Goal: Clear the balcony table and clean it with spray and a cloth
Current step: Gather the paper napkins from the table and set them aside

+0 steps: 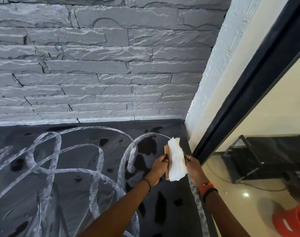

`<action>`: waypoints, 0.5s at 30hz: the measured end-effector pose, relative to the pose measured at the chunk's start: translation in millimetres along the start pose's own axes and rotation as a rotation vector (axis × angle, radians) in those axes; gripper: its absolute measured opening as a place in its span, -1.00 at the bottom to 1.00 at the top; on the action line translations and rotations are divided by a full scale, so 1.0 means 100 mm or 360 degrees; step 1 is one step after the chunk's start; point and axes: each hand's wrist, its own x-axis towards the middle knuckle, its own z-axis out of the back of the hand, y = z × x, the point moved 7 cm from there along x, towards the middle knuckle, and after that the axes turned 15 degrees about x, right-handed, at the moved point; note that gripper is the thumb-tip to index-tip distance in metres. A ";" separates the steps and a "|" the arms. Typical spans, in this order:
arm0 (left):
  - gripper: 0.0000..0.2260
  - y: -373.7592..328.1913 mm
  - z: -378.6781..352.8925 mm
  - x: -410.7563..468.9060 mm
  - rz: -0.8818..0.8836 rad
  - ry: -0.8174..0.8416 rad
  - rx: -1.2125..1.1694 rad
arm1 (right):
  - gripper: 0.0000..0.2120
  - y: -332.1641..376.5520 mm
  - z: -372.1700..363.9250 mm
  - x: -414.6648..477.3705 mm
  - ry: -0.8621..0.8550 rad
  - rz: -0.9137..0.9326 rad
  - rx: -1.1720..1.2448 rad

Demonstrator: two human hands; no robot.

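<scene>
The left hand grips the edge of a thin brown flat piece; what that piece is cannot be told. The right hand, with a ring on one finger and an orange band at the wrist, clutches a crumpled white cloth lying against that piece. Both are held over the right end of the dark table, whose top shows looping white streaks and dark wet patches. A grey stone wall stands behind. A black door frame and a red bucket are to the right.
</scene>
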 end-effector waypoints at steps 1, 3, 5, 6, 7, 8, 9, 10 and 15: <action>-0.62 0.01 0.00 -0.03 0.0003 0.0003 -0.0023 | -0.86 0.00 -0.01 -0.05 0.0006 0.0000 0.0027; -0.61 0.00 0.02 -0.10 -0.0008 0.0006 -0.0072 | -0.89 0.01 -0.04 -0.11 0.0029 0.0011 0.0041; -0.61 0.01 0.08 -0.20 -0.0016 -0.0018 -0.0110 | -0.85 0.01 -0.08 -0.17 0.0046 0.0025 0.0013; -0.61 0.02 0.12 -0.25 -0.0013 -0.0032 -0.0133 | -0.83 0.02 -0.12 -0.21 0.0069 0.0037 0.0001; -0.61 0.03 0.16 -0.30 -0.0010 -0.0051 -0.0156 | -0.84 0.02 -0.17 -0.25 0.0095 0.0045 -0.0012; -0.62 0.05 0.20 -0.34 -0.0009 -0.0074 -0.0177 | -0.86 0.01 -0.22 -0.28 0.0127 0.0055 -0.0035; -0.62 0.08 0.27 -0.39 -0.0005 -0.0098 -0.0199 | -0.86 0.03 -0.29 -0.33 0.0159 0.0068 -0.0055; -0.62 0.12 0.32 -0.43 -0.0003 -0.0114 -0.0225 | -0.86 0.04 -0.36 -0.38 0.0190 0.0079 -0.0069; -0.64 0.27 0.72 -0.73 -0.0012 -0.0253 -0.0261 | -0.86 0.05 -0.79 -0.62 0.0267 0.0104 -0.0083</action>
